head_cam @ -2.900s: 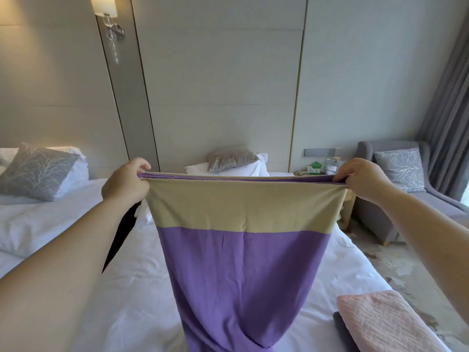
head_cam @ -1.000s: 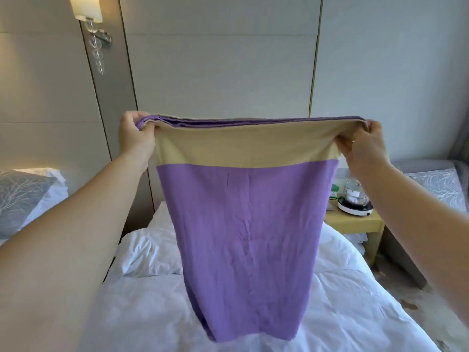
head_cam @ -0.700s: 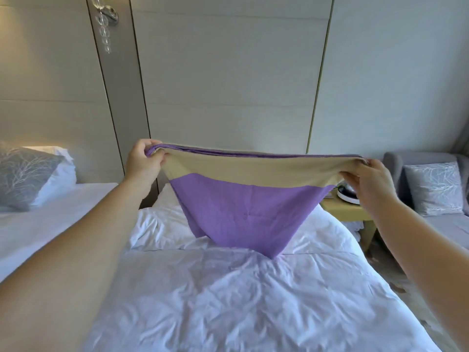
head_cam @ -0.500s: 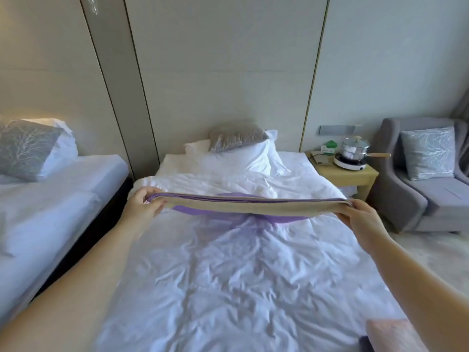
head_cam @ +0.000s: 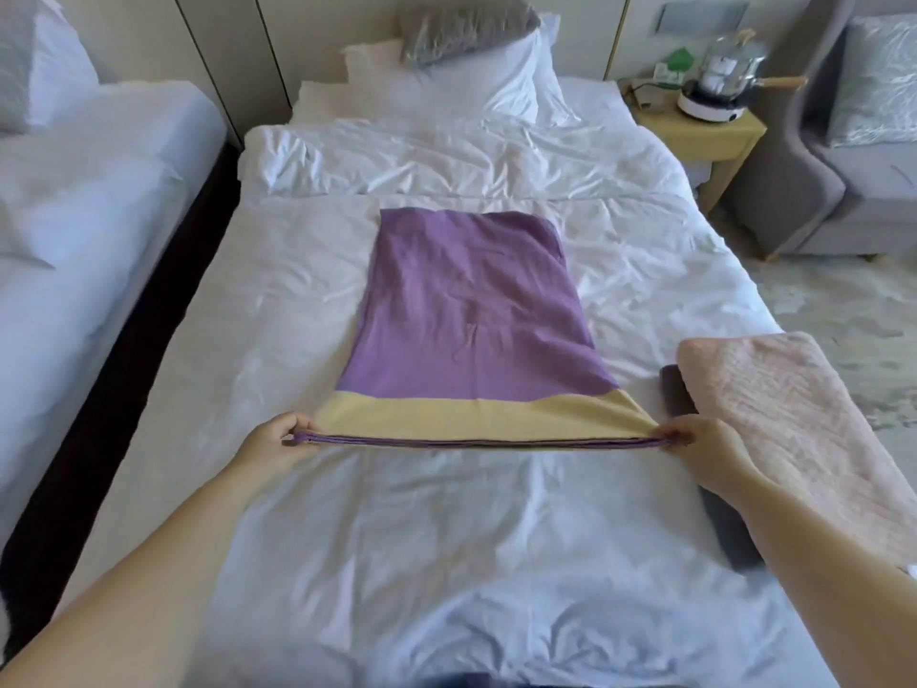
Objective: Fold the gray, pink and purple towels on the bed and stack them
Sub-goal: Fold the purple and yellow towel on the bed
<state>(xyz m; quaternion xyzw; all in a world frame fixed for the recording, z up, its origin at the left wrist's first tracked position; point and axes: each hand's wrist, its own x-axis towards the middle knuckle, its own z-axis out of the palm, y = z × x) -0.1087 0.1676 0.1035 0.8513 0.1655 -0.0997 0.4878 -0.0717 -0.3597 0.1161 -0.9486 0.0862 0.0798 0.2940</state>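
The purple towel, with a yellow band along its near edge, lies spread flat and folded in layers on the white bed. My left hand pinches its near left corner and my right hand pinches its near right corner, both just above the sheet. A folded pink towel lies at the bed's right edge on top of a folded gray towel, of which only a dark strip shows.
White pillows and a gray cushion sit at the head of the bed. A second bed stands on the left across a dark gap. On the right are a yellow nightstand with a kettle and a gray armchair.
The purple towel was held up hanging in front of me; both hands lowered it and laid it flat on the bed, pulling the near edge toward me. My view tilted down.
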